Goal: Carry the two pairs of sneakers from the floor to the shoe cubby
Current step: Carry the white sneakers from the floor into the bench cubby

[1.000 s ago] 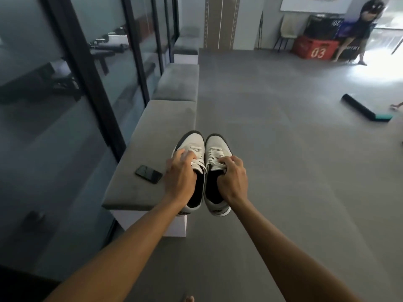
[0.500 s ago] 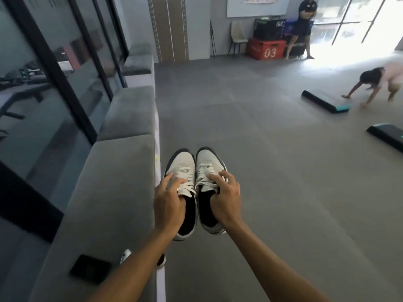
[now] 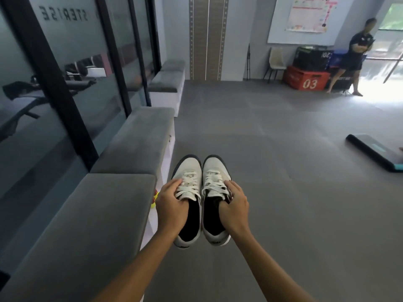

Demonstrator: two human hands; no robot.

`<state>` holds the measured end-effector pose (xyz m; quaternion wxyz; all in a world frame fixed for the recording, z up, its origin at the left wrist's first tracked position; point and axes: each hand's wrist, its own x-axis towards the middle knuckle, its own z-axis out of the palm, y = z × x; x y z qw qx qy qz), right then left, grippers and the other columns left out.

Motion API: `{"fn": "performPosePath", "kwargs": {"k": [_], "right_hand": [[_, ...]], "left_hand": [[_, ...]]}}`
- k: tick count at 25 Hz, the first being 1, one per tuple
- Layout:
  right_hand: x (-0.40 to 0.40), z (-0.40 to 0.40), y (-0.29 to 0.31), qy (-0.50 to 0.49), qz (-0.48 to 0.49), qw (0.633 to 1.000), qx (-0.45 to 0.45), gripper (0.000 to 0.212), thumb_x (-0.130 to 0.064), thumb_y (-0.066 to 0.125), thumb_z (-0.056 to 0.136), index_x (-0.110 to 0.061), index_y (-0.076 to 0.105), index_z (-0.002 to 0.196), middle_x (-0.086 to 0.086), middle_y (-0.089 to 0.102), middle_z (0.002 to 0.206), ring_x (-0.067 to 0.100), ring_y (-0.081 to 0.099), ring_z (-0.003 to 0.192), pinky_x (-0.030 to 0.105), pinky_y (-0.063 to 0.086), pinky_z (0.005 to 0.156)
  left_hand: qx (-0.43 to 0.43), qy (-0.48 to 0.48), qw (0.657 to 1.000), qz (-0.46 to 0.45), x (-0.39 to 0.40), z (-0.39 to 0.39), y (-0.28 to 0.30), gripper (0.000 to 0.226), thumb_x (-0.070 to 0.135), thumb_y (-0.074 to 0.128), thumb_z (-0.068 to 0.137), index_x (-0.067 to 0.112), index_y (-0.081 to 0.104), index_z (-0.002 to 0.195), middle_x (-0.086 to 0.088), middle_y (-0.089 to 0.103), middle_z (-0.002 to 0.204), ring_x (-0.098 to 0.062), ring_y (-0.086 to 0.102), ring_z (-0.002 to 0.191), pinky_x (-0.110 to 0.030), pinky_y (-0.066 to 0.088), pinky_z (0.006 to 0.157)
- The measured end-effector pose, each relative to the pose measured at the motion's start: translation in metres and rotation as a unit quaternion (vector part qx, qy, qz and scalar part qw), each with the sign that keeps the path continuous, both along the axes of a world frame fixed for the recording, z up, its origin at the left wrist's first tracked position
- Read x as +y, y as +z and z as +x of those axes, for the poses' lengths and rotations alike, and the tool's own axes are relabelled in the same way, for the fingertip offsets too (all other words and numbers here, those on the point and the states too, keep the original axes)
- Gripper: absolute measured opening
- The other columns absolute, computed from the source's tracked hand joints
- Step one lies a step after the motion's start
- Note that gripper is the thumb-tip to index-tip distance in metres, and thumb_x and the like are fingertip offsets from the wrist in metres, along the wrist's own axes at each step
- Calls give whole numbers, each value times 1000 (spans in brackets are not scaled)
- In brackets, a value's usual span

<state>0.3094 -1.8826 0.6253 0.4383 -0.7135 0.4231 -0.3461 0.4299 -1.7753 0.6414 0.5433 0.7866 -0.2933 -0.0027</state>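
I hold a pair of white sneakers with dark soles and white laces side by side above the grey floor, toes pointing away from me. My left hand (image 3: 172, 205) grips the left sneaker (image 3: 188, 171) by its collar. My right hand (image 3: 234, 207) grips the right sneaker (image 3: 216, 170) the same way. To the left runs a row of grey-cushioned bench units (image 3: 139, 138) with white cubby fronts (image 3: 169, 153) below; something yellow and red (image 3: 154, 199) shows in one opening. The second pair is not in view.
A glass wall with black frames (image 3: 54, 83) lines the left side. A dark step platform (image 3: 379, 152) lies on the floor at right. At the far wall stand a red box marked 03 (image 3: 307, 78), a chair (image 3: 275, 62) and a person (image 3: 355, 55).
I have moved forward along the benches with the sneakers still in both hands. The phone on the bench has passed out of view, as has the person crouching on the floor at right.
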Motion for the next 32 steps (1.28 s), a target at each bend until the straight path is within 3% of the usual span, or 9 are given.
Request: {"fn": "performPosePath", "kwargs": {"k": [3,5,15,20,26,32], "right_hand": [[-99,69,3,-2,-15,999,-31,64,10,48,75,-32,66,120,-16,55,127,23,50,124,29,38,107],[-167,106,5,-9,-17,999,-30,68,12,46,71,-38,65,112,-13,54,125,23,50,121,29,39,104],[-516,283,-13,36,-13,998,-43,69,11,48,71,-46,64,105,-5,53,129,24,48,123,26,39,103],[-671,395,-10,64,0,998,-28,67,14,48,73,-44,64,104,-5,50,132,24,46,126,26,37,103],[-862,544,-18,11,-24,999,-30,67,16,48,72,-42,64,102,-1,51,133,29,47,127,28,38,101],[-1037,667,-5,-12,-27,999,-17,61,19,47,74,-30,68,104,-4,45,134,23,39,127,25,34,99]], "left_hand": [[-7,-28,1000,9,-106,72,1,41,1,60,85,19,70,120,2,63,129,-19,57,119,-21,37,97],[-24,-36,998,35,-178,109,6,37,0,60,84,21,73,113,0,60,131,-19,55,120,-19,34,98],[-35,-10,998,48,-516,285,-11,31,0,63,86,20,77,105,-3,61,132,-23,56,119,-28,38,101],[-20,-1,999,47,-670,396,-13,30,0,64,85,20,76,104,-2,60,132,-18,55,119,-23,35,99],[-17,-37,999,33,-874,554,-21,35,-6,62,80,17,76,101,-4,60,131,-21,56,118,-24,35,102],[-33,-67,996,45,-1056,682,-13,39,-7,59,81,22,74,100,0,56,134,-17,52,121,-24,34,102]]}}
